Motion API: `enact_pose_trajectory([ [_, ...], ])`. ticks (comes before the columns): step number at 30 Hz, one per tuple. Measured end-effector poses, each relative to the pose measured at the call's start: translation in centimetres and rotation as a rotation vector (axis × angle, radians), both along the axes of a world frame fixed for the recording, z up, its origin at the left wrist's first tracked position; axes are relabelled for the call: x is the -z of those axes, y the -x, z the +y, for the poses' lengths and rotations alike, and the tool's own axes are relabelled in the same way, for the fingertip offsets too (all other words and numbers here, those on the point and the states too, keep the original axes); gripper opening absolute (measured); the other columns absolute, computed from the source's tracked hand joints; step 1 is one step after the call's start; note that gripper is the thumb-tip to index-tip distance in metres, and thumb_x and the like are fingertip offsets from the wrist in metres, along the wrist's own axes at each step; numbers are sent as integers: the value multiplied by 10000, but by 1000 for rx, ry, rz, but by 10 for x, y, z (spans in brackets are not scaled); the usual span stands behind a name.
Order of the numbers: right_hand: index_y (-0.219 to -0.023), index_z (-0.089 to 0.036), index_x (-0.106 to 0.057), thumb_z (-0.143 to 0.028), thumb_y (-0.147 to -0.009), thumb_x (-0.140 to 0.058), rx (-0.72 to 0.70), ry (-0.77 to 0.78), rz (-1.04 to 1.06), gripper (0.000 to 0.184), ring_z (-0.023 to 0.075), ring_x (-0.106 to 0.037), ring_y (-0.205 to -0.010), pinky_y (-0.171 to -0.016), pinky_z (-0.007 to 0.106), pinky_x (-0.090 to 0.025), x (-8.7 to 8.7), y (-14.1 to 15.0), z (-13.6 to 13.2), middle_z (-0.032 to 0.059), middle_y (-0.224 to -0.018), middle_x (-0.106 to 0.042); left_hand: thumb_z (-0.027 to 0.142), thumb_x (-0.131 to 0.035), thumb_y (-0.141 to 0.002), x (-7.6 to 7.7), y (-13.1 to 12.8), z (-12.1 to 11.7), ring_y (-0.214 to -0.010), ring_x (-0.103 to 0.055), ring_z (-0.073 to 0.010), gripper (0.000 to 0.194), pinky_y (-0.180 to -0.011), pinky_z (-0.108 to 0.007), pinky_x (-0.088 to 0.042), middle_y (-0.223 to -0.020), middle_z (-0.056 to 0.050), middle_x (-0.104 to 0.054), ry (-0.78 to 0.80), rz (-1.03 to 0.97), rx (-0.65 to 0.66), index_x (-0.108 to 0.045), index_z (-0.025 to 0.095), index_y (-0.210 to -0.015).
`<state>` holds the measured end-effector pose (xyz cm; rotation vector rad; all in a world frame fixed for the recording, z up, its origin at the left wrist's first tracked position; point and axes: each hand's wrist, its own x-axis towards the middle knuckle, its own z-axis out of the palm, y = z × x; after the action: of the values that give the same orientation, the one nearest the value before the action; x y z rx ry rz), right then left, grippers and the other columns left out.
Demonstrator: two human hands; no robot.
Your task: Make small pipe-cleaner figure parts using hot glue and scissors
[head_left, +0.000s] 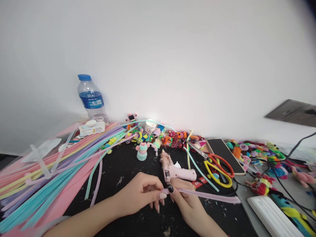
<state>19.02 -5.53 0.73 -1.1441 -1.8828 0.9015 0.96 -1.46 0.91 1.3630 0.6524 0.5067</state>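
A pale lilac pipe cleaner (212,195) runs between my two hands, its long free end reaching out to the right. My left hand (145,192) pinches its left end between thumb and finger. Close beside it, my right hand (184,196) grips the same strip with thumb and fingertips. Just behind my right hand lies a pale pink hot glue gun (181,172), its nozzle smeared with brown residue. A small mint figure with pink ears (142,151) stands on the black mat (118,184) beyond my left hand.
Bundles of pastel pipe cleaners (74,168) cover the left side. Scissors (217,168) with orange and yellow handles and a phone (224,154) lie right. A water bottle (91,98) stands by the wall. Cables (283,184) cross near a white power strip (271,214) and colourful figures (259,151).
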Motion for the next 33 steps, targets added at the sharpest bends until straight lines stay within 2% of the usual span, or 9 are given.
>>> enact_pose_trajectory([
  [5, -563, -189, -384, -342, -939, -342, 18, 50, -9, 408, 111, -364, -533, -508, 236, -291, 1, 1, -2, -29, -568, -382, 301, -581, -797, -1, 1, -1, -538, -613, -138, 232, -529, -208, -457, -608, -24, -621, -137, 75, 2, -660, 117, -681],
  [11, -591, -168, -487, -286, -951, -338, -13, 60, -13, 407, 98, -370, -531, -515, 225, -292, 0, 3, -3, -30, -567, -421, 270, -540, -823, -6, 2, -3, -539, -633, -146, 264, -584, -211, -475, -582, -43, -650, -346, 179, 35, -657, 114, -646],
  [15, -573, -169, -442, -307, -949, -334, -7, 86, -25, 415, 97, -348, -533, -512, 227, -278, 2, 3, -3, -35, -560, -392, 230, -531, -825, -8, 1, -5, -569, -639, -140, 257, -637, -208, -472, -585, -42, -667, -455, 229, 29, -636, 120, -617],
  [20, -560, -181, -384, -293, -932, -361, 9, 64, -11, 390, 96, -329, -521, -506, 225, -271, 4, 1, -2, -45, -549, -355, 197, -530, -812, -6, 2, -4, -531, -632, -132, 224, -579, -192, -466, -550, -23, -649, -399, 199, 30, -618, 122, -620],
  [25, -601, -178, -451, -241, -872, -448, 82, 6, -10, 279, 106, -382, -537, -512, 215, -306, 1, 1, -1, -38, -563, -398, 178, -530, -791, -5, 2, -5, -505, -624, -138, 198, -530, -195, -464, -533, -14, -630, -288, 167, 43, -598, 127, -612],
  [33, -573, -175, -441, -194, -868, -421, 77, -4, -55, 297, 94, -351, -505, -488, 207, -283, -3, 2, 0, -48, -539, -368, 245, -531, -809, -6, 1, -5, -516, -620, -142, 233, -562, -213, -470, -536, -15, -623, -293, 189, 57, -598, 133, -615],
])
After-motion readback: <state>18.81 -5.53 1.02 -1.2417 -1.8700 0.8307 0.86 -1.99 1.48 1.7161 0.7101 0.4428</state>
